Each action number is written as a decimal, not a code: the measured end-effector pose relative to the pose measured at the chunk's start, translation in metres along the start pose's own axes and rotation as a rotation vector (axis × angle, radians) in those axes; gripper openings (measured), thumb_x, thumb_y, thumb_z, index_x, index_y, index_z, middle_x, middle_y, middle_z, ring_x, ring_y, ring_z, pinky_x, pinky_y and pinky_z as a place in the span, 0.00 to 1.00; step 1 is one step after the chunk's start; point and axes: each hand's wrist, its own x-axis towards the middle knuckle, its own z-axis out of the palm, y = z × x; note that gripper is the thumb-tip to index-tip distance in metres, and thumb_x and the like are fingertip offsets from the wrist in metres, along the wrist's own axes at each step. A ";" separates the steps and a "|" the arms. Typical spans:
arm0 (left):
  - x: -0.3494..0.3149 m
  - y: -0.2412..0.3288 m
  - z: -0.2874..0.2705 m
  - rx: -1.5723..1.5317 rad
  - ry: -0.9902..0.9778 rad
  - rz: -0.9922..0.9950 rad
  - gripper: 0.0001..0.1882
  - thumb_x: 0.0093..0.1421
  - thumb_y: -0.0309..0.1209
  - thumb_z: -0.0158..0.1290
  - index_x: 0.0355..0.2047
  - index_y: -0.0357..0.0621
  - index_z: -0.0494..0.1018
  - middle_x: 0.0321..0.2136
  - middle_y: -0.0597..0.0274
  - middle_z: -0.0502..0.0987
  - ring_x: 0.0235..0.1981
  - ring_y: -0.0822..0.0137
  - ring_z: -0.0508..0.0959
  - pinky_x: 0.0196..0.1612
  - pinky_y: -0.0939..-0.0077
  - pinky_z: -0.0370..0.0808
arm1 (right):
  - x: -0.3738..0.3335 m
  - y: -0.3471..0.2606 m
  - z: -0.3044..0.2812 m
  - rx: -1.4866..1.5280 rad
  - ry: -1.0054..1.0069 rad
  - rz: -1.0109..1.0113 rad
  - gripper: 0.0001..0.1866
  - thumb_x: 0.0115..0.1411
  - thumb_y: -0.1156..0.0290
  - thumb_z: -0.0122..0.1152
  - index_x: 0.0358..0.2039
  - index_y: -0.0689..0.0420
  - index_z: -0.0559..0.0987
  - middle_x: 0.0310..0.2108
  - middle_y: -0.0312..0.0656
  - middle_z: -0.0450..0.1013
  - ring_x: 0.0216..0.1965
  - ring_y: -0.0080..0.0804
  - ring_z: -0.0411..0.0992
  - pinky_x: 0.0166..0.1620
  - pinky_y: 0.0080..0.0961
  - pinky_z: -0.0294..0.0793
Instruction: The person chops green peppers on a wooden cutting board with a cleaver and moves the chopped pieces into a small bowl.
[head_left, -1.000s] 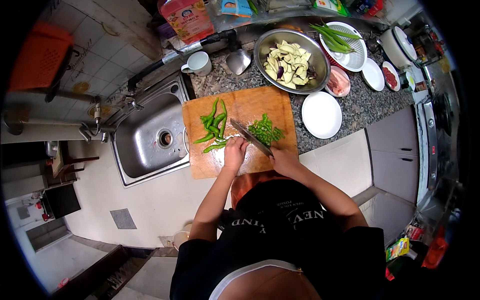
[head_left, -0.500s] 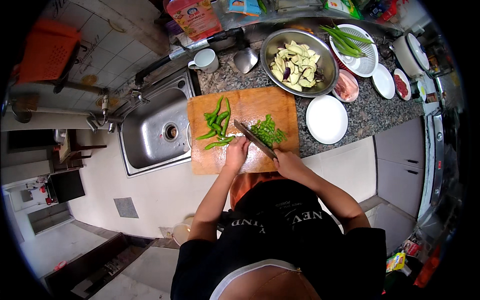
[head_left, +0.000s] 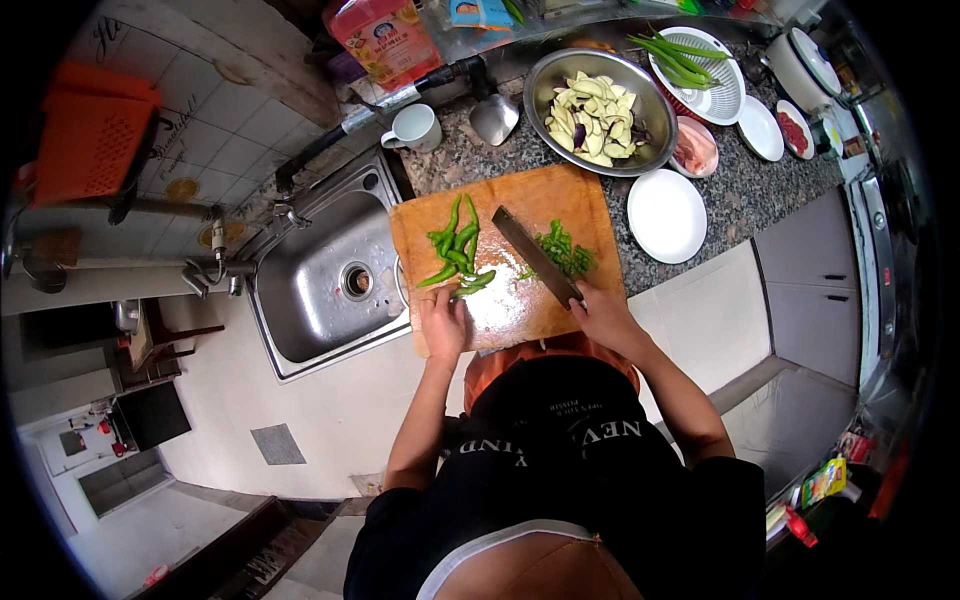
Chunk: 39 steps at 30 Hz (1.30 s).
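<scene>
The right hand (head_left: 603,312), right of centre in the frame, is closed around the handle of a knife (head_left: 535,255). The knife's long axis slants across the cutting board (head_left: 595,205), its far end toward the upper left and its handle toward the lower right. The left hand (head_left: 442,325), near the board's lower left edge, has its fingers partly curled just below the whole green peppers (head_left: 464,243); whether it grips one cannot be told. The upper peppers in that cluster run mostly up the frame, while the lowest two lie closer to sideways, their right ends raised. Chopped green pieces (head_left: 567,250) lie along the knife's right side.

Left of the board is a metal sink (head_left: 310,325). Above the board, a mug (head_left: 415,128) has its handle to the left, beside a metal spatula head (head_left: 494,120). A steel bowl (head_left: 545,80) of pale slices (head_left: 600,115) sits at upper centre, with a white plate (head_left: 667,217) below and right of it.
</scene>
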 end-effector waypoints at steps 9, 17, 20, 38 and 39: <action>-0.001 -0.018 -0.020 -0.316 -0.204 -0.154 0.12 0.54 0.23 0.51 0.40 0.45 0.70 0.25 0.61 0.71 0.24 0.64 0.71 0.30 0.71 0.71 | -0.020 0.000 0.016 0.089 0.144 -0.006 0.12 0.57 0.69 0.51 0.35 0.66 0.71 0.27 0.62 0.71 0.32 0.61 0.70 0.37 0.49 0.68; -0.030 -0.001 0.000 -0.667 -0.175 -0.317 0.09 0.62 0.22 0.40 0.43 0.40 0.64 0.25 0.63 0.70 0.24 0.75 0.70 0.27 0.80 0.68 | -0.026 -0.008 0.016 0.094 0.143 0.025 0.13 0.57 0.69 0.52 0.36 0.67 0.71 0.28 0.62 0.71 0.34 0.61 0.70 0.38 0.48 0.69; -0.027 0.000 0.020 -0.683 -0.329 -0.405 0.12 0.61 0.24 0.45 0.45 0.40 0.65 0.25 0.60 0.70 0.23 0.71 0.72 0.28 0.74 0.71 | -0.027 -0.001 0.022 0.095 0.164 -0.003 0.14 0.57 0.68 0.52 0.38 0.67 0.71 0.29 0.62 0.72 0.34 0.61 0.70 0.39 0.48 0.69; 0.009 0.024 0.011 0.002 -0.447 0.110 0.12 0.49 0.27 0.58 0.36 0.41 0.75 0.34 0.52 0.75 0.37 0.51 0.75 0.41 0.64 0.72 | -0.030 0.010 0.015 0.092 0.131 0.000 0.15 0.56 0.68 0.54 0.39 0.66 0.71 0.32 0.61 0.72 0.36 0.59 0.70 0.39 0.44 0.69; 0.008 0.025 0.012 0.018 -0.421 0.103 0.12 0.49 0.27 0.58 0.36 0.41 0.75 0.34 0.52 0.75 0.36 0.51 0.75 0.41 0.64 0.72 | -0.029 0.009 0.014 0.088 0.107 0.022 0.15 0.56 0.67 0.54 0.39 0.66 0.71 0.33 0.60 0.72 0.36 0.59 0.70 0.39 0.44 0.69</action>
